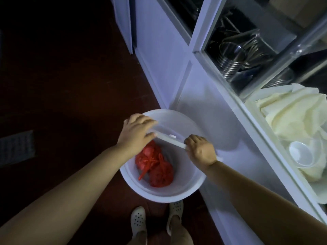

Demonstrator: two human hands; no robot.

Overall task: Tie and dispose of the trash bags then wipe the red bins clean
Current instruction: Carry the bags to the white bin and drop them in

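A large white bin (187,190) stands on the dark floor against a white cabinet. Inside it lies a knotted red trash bag (155,167). A white lid (177,124) is held tilted over the far half of the bin's opening. My left hand (136,133) holds the lid's left edge, fingers over the top and thumb beneath. At the lid's near edge, my right hand (200,150) grips the rim with curled fingers. No red bin is in view.
The white cabinet (200,96) runs along the right, with open shelves of metal racks and glassware (235,59). A tray of cream cloths (290,117) and a clear cup (300,154) lies at the right. My feet in white clogs (155,220) stand just below the bin.
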